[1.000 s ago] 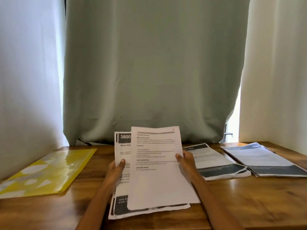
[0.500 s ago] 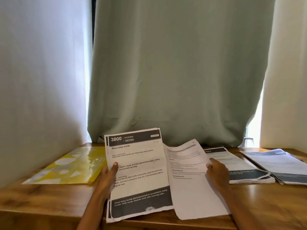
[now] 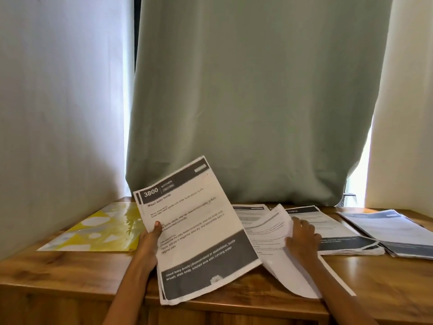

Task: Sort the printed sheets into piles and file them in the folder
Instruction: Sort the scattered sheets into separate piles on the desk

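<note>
My left hand (image 3: 150, 242) grips the left edge of a thin stack of printed sheets (image 3: 199, 233), tilted up over the table's front; its top sheet reads "3800 Kitchen, Wash baby bottle". My right hand (image 3: 302, 240) holds a white text sheet (image 3: 269, 228) that curls as it comes down on a flat pile of similar sheets (image 3: 251, 213) in the middle. A yellow patterned folder (image 3: 98, 228) lies flat at the left. Two more piles lie to the right: one with dark banners (image 3: 337, 235) and a bluish one (image 3: 389, 231).
The wooden table (image 3: 58, 273) runs up to a green curtain (image 3: 246, 102) at the back and white fabric on the left and right. Its front edge is just below my arms. Bare wood shows at the front left and front right.
My right hand has carried the white text sheet off the held stack to the right and down onto the middle pile. My left hand has tilted the remaining stack. The view has swung left.
</note>
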